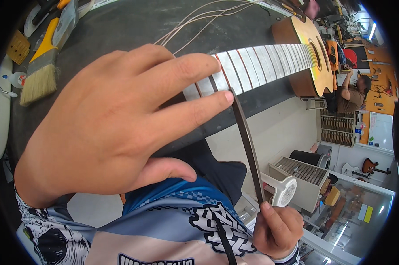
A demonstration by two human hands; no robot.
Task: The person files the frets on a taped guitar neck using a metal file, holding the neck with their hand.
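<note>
1. Silver segments, parted by dark and reddish crosswise lines, cover the guitar neck (263,64) in the head view; it runs over the dark tabletop (133,31) to the pale-faced guitar body (325,73) at upper right.
2. The person's left hand (106,119) is open, palm down, fingers spread and thumb apart; it grips nothing. Its middle fingertip rests on the neck, and its index fingertip is at the neck's near edge, by the top of a dark, narrow bar (248,141).
3. The right hand (279,229) is closed around the bar's lower end, thumb uppermost; the bar slants up to the neck.
4. A yellow-handled brush (40,75) lies at upper left.
</note>
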